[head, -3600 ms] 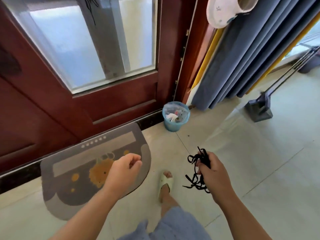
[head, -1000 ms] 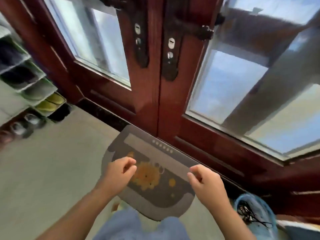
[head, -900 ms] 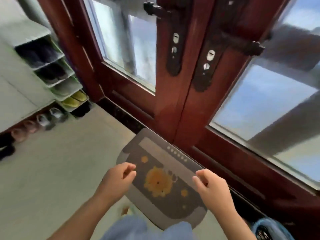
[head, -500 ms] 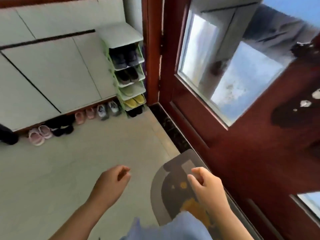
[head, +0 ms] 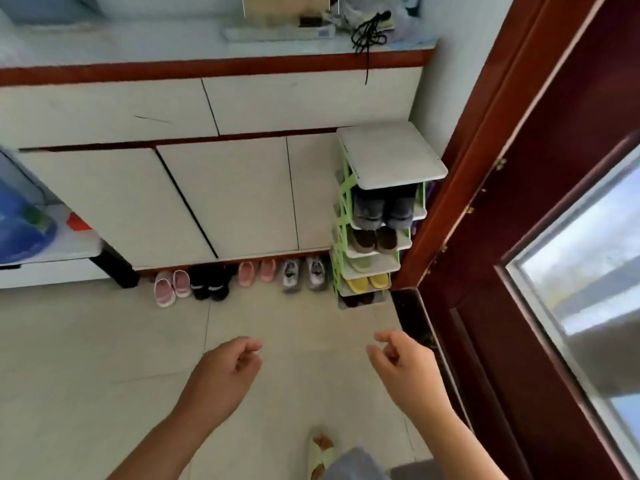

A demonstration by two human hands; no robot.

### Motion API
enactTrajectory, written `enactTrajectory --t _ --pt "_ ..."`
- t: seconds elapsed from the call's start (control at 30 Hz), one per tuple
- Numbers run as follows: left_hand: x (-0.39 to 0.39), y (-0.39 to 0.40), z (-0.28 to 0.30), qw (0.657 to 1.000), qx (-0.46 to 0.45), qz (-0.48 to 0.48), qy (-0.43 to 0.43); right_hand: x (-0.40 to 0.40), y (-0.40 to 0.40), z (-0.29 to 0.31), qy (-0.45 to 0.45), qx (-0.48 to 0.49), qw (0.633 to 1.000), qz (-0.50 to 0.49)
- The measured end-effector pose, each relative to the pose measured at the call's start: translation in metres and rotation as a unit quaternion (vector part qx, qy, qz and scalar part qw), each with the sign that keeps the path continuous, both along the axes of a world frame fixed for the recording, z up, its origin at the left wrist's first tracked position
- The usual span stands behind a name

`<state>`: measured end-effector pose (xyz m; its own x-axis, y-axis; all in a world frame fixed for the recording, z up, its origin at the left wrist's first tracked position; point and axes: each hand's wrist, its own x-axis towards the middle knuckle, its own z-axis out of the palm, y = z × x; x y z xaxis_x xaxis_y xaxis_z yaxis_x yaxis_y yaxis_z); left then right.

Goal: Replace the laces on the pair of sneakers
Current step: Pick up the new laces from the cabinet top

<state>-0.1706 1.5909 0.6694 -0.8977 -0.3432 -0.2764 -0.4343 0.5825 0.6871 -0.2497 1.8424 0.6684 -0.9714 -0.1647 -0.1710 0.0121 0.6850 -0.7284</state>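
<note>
Both hands, left hand (head: 221, 368) and right hand (head: 405, 365), hang loosely curled, holding nothing; best reach toward the black laces (head: 369, 32) at upper right, gathering the dangling end first.

Laces (head: 369, 33): black, a loose tangled bundle on the counter top at your far upper right, one end hanging down over the counter's front edge.

Sneaker (head: 375, 16): pale, partly seen, on the same counter, touching the bundle from behind. You cannot tell whether the laces are threaded into it; detail is blurred.
</note>
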Motion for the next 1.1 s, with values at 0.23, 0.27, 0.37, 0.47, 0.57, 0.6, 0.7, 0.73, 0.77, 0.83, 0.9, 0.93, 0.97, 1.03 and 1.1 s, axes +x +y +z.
enactTrajectory --t 0.23,0.27,0.37,0.47,0.57,0.6,0.7,0.73,0.77,0.83,0.9,0.93,0.97,1.03,1.1 --pt "-0.157 -0.048 0.018 1.0 0.002 0.009 0.017 -0.163 -0.063 0.026 0.017 0.027 0.999 0.03" --pt "-0.177 -0.052 0.02 1.0 -0.004 0.004 0.02 -0.18 -0.069 0.029 0.014 0.04 0.998 0.038" --pt "-0.257 -0.077 0.026 0.999 -0.02 -0.01 0.046 -0.25 -0.088 0.039 -0.007 0.068 0.997 0.047" --pt "-0.334 -0.098 0.039 0.996 -0.034 -0.049 0.068 -0.312 -0.105 0.056 0.009 0.075 0.997 0.027" --pt "-0.41 -0.123 0.054 0.991 -0.051 -0.092 0.08 -0.372 -0.121 0.079 0.03 0.066 0.997 -0.014" --pt "-0.428 -0.128 0.062 0.99 -0.052 -0.102 0.087 -0.387 -0.125 0.087 0.042 0.068 0.997 -0.021" --pt "-0.494 -0.145 0.087 0.983 -0.062 -0.133 0.109 -0.447 -0.14 0.113 0.098 0.055 0.991 -0.066" --pt "-0.513 -0.149 0.095 0.981 -0.065 -0.142 0.118 -0.466 -0.145 0.121 0.116 0.046 0.989 -0.078" --pt "-0.528 -0.15 0.103 0.979 -0.065 -0.148 0.125 -0.482 -0.151 0.129 0.13 0.034 0.987 -0.09" --pt "-0.559 -0.151 0.116 0.976 -0.067 -0.154 0.141 -0.52 -0.159 0.141 0.162 0.023 0.98 -0.11" --pt "-0.582 -0.149 0.125 0.973 -0.07 -0.156 0.155 -0.558 -0.168 0.151 0.193 0.029 0.974 -0.111" --pt "-0.591 -0.147 0.128 0.972 -0.07 -0.155 0.16 -0.576 -0.172 0.155 0.203 0.031 0.973 -0.109" --pt "-0.599 -0.145 0.131 0.972 -0.071 -0.154 0.162 -0.595 -0.175 0.157 0.207 0.032 0.972 -0.107" --pt "-0.611 -0.143 0.136 0.972 -0.075 -0.151 0.162 -0.63 -0.183 0.16 0.211 0.046 0.971 -0.102" --pt "-0.62 -0.141 0.14 0.973 -0.074 -0.146 0.164 -0.658 -0.191 0.16 0.202 0.087 0.971 -0.09"
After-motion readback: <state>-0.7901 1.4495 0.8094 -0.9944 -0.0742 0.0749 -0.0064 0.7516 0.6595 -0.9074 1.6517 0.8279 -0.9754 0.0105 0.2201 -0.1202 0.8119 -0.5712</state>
